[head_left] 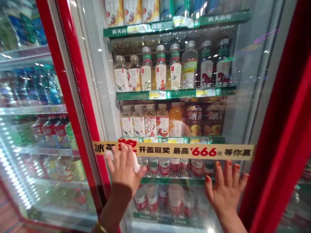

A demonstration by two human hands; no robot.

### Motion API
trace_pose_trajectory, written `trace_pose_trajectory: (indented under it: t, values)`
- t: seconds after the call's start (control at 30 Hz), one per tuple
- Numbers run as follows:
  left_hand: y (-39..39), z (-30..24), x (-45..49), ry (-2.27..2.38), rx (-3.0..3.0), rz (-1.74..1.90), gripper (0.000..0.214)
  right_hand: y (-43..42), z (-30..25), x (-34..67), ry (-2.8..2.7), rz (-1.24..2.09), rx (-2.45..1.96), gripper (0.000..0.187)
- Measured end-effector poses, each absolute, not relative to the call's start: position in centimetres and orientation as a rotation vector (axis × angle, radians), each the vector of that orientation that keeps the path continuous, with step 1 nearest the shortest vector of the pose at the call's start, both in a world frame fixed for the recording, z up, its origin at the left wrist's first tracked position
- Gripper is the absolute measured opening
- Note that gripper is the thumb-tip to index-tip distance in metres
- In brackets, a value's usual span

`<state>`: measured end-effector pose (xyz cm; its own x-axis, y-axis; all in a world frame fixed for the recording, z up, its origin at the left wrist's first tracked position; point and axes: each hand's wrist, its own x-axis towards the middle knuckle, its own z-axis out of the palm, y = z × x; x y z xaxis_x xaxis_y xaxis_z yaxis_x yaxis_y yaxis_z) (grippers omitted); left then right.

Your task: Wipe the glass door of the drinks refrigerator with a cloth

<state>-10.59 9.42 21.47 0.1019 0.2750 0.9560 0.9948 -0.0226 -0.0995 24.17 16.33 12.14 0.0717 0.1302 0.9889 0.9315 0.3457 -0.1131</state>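
Note:
My left hand [125, 171] holds a crumpled white tissue [136, 164] flat against the glass door [99, 64] of a drinks fridge, over the left part of a yellow promotional strip [179, 151]. Its fingers stretch upward and the palm hides much of the tissue. Lower right, my right hand [225, 189] has its fingers spread, the tips just under the strip. It holds nothing and appears to rest on the glass.
Behind the glass stand tea bottles [160, 69] in rows on green-edged shelves [179, 94]. A red door frame [284, 136] runs along the right. Another lit fridge with bottles [54, 127] is at the left, and reddish floor [9, 210] shows at the lower left.

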Motion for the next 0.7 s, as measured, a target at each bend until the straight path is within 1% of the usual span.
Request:
trace_pose_trajectory:
  t: [0.07,0.13,0.2,0.3,0.37,0.43,0.53,0.6,0.63,0.7]
  values:
    - [10.2,25.9,-11.5,-1.534,-1.391,-1.159,0.091,16.3,12.2,24.1,-1.369,-0.82,-1.076,0.083]
    - [10.7,27.5,-9.7,-1.493,-1.432,-1.177,0.096,16.2,12.2,24.0,-1.368,-0.815,-1.087,0.083]
    - [10.9,25.4,-6.2,-1.29,-1.554,-0.994,0.1,16.2,12.3,24.0,-1.369,-0.813,-1.08,0.082]
    - [10.6,19.6,-2.4,-0.879,-1.734,-0.608,0.1,16.1,12.3,24.0,-1.37,-0.812,-1.061,0.081]
    - [10.4,18.8,-2.9,-0.812,-1.764,-0.483,0.098,16.1,12.3,24.0,-1.372,-0.799,-1.06,0.081]
    - [10.4,22.3,-5.3,-0.939,-1.726,-0.563,0.098,16.1,12.2,24.0,-1.369,-0.783,-1.059,0.082]
    - [10.8,31.6,-8.8,-1.282,-1.585,-0.886,0.099,16.1,12.2,23.9,-1.351,-0.781,-1.053,0.083]
    - [11.2,35.6,-8.5,-1.371,-1.499,-1.081,0.099,16.2,12.2,23.8,-1.343,-0.785,-1.048,0.083]
    - [11.4,35.9,-7.5,-1.371,-1.488,-1.113,0.1,16.2,12.3,23.8,-1.342,-0.79,-1.043,0.083]
    - [11.8,33.2,-4.3,-1.261,-1.559,-1.02,0.11,16.3,12.2,23.9,-1.353,-0.81,-1.031,0.083]
